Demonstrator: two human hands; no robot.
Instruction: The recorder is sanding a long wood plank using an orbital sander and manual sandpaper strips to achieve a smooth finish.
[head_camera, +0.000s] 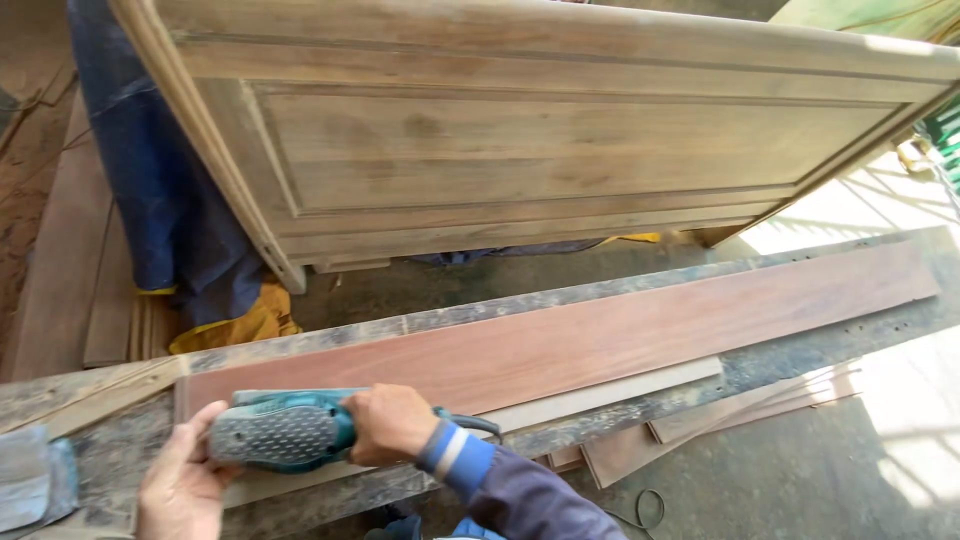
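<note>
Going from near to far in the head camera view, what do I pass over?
Left hand and right hand on the teal sander → reddish plank → workbench far edge → pale wooden panel.

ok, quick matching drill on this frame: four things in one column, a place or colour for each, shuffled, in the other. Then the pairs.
Things:
1. sander
2. reddish plank
3. panelled wooden piece
4. blue cloth

Place or colour:
A. stands tilted behind the workbench
B. hangs at the far left, yellow at its hem
C. teal, under the left hand and right hand
D. lies flat along the bench

Pairs: 1-C, 2-D, 3-A, 4-B
</note>
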